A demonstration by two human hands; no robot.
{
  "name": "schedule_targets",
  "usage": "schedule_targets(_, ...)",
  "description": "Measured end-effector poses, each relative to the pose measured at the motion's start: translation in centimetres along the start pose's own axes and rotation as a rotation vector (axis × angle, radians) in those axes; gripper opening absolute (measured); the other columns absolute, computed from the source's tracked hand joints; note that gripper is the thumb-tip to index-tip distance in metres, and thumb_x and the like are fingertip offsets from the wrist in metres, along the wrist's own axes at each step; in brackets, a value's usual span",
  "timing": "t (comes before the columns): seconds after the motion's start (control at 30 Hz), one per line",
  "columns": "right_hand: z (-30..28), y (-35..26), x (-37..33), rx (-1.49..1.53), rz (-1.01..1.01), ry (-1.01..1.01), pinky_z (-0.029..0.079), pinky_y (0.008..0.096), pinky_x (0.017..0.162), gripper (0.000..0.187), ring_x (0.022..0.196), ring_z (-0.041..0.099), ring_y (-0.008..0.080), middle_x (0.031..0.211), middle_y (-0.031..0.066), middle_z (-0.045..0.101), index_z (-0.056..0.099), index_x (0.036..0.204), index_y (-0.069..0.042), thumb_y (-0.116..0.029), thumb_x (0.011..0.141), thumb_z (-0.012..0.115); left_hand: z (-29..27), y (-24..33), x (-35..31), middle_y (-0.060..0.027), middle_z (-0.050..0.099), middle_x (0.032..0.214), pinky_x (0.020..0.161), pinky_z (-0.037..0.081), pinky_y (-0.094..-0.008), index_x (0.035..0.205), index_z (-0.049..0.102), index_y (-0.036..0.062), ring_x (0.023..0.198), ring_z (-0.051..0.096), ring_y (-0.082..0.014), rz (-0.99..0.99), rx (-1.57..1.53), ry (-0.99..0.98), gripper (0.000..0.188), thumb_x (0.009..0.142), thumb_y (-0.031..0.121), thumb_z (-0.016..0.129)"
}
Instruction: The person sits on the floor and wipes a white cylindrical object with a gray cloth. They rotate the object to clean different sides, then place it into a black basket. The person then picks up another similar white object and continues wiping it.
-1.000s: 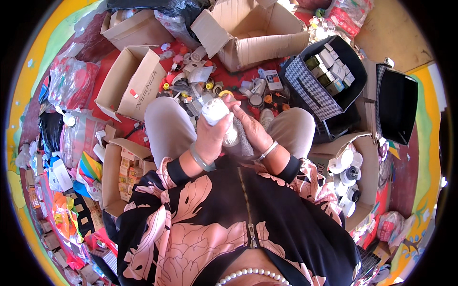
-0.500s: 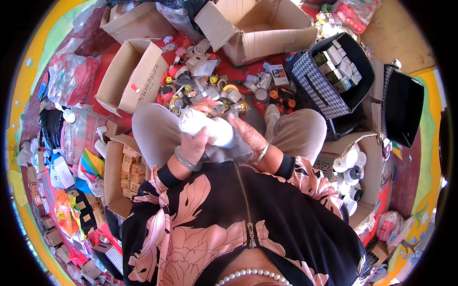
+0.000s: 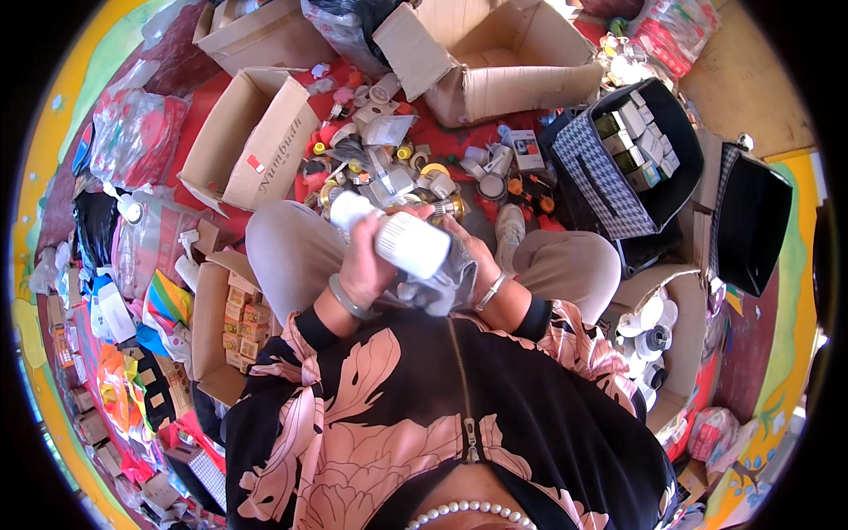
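A white, ribbed cylindrical housing, perhaps a spotlight lamp (image 3: 413, 247), is held tilted above my lap. My left hand (image 3: 364, 268) has its fingers wrapped around its middle, between the ribbed body and a narrower white end at the upper left. My right hand (image 3: 478, 265) grips a grey cloth (image 3: 446, 284) against the housing's right side; its fingertips are partly hidden behind. Beyond my hands, a pile of loose lamp parts (image 3: 380, 132) lies on the red ground sheet, with white, yellow and brass-coloured pieces.
Cardboard boxes stand at the far left (image 3: 250, 137) and far middle (image 3: 530, 91). A checked black bin (image 3: 594, 172) holds small cartons. Beside my left knee, a box (image 3: 210, 309) contains small orange packs; on the right, another box (image 3: 687, 389) holds white lamps.
The white housing has turned so its ribbed end shows, tilting down to the right. My left hand has shifted its grip, and the grey cloth now shows more clearly at my right hand.
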State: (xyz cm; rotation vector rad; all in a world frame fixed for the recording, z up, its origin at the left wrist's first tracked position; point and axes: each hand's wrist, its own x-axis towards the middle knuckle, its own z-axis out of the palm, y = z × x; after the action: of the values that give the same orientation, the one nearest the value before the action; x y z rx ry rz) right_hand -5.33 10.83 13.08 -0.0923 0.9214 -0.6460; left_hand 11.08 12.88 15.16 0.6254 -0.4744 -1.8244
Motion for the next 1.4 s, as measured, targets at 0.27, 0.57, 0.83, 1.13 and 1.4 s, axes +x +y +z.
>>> schedule_targets(0.27, 2.1, -3.3, 2.6, -0.101, -0.15, -0.254, 0.044, 0.0377, 0.092, 0.049, 0.104, 0.054, 0.0213, 0.115, 0.0098, 0.055, 0.051, 0.117, -0.006, -0.048, 0.093, 0.043, -3.3, -1.0, 2.5, -0.0099, 0.05, 0.128, 0.09, 0.044, -0.0286, 0.137, 0.031, 0.0058, 0.104, 0.054, -0.014, -0.076, 0.032, 0.017, 0.053, 0.089, 0.025, 0.044)
schedule_targets(0.57, 3.1, -8.3, 10.6, -1.661, 0.257, -0.452, 0.05, 0.0357, 0.077, 0.059, 0.085, 0.065, 0.0221, 0.092, 0.0104, 0.066, 0.062, 0.106, -0.001, -0.054, 0.092, 0.037, -5.6, -0.8, 3.3, -0.0078, 0.062, 0.087, 0.071, 0.052, -0.0343, 0.098, 0.056, 0.0048, 0.077, 0.063, -0.0198, -0.151, -0.273, 0.404, 0.032, 0.089, 0.035, 0.05)
schedule_targets(0.83, -9.3, -17.4, 30.9, -2.31, -0.247, 0.083, 0.047, 0.0416, 0.087, 0.053, 0.101, 0.057, 0.0364, 0.107, 0.0203, 0.061, 0.055, 0.118, -0.005, -0.038, 0.077, 0.062, -6.4, -0.8, 5.0, -0.0063, 0.062, 0.079, 0.06, 0.051, -0.0326, 0.089, 0.06, 0.0044, 0.065, 0.061, -0.0161, -0.275, -0.105, 0.672, 0.029, 0.089, 0.033, 0.053)
schedule_targets(1.13, -17.9, -15.4, 41.9, -2.493, -0.118, 0.726, 0.047, 0.0422, 0.085, 0.05, 0.111, 0.054, 0.0329, 0.119, 0.0166, 0.056, 0.051, 0.12, -0.007, -0.045, 0.088, 0.047, -6.8, 0.2, 7.4, -0.0064, 0.061, 0.077, 0.06, 0.051, -0.0324, 0.094, 0.059, 0.0036, 0.065, 0.06, -0.0159, -0.345, -0.136, 0.832, 0.029, 0.086, 0.032, 0.057)
schedule_targets(1.4, -11.4, -17.7, 40.6, -2.215, 0.273, 0.551, 0.041, 0.0424, 0.096, 0.038, 0.118, 0.05, 0.0305, 0.122, 0.0151, 0.056, 0.058, 0.118, -0.01, -0.027, 0.085, 0.05, -8.1, -0.7, 6.6, -0.004, 0.06, 0.077, 0.058, 0.048, -0.0272, 0.091, 0.058, 0.0038, 0.066, 0.059, -0.0125, -0.348, -0.168, 0.852, 0.028, 0.086, 0.031, 0.059)
